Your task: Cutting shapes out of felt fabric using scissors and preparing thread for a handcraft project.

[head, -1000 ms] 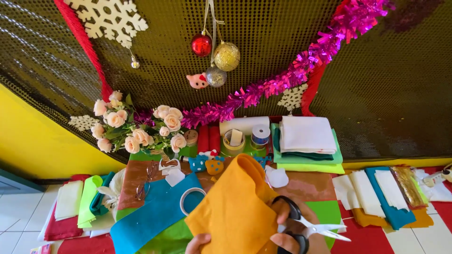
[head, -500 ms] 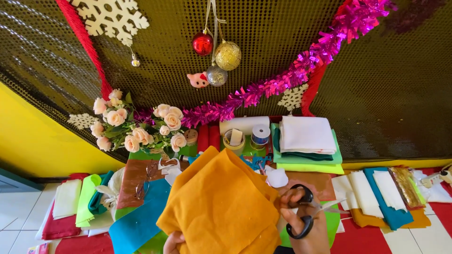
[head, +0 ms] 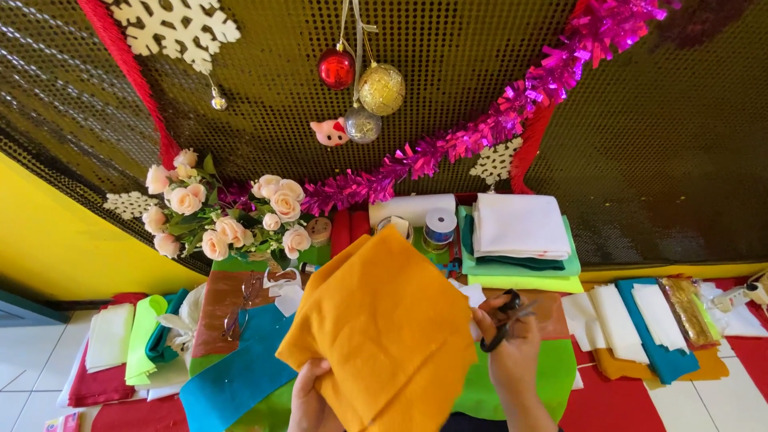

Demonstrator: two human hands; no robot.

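Orange felt sheet (head: 384,328) is held up over the bench (head: 760,352), gripped at its lower edge by the left hand (head: 308,396). At its right edge, the right hand (head: 512,344) is closed around black scissors (head: 502,320), blades meeting the felt: cutting seems underway, and next needs steady feeding.

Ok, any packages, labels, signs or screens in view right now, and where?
No signs or screens.
Gold packet: on the felt sheets at right, long, shiny, see-through wrap.
Tape roll: at the back, beside the stacked sheets, round, white with a blue-and-white label band.
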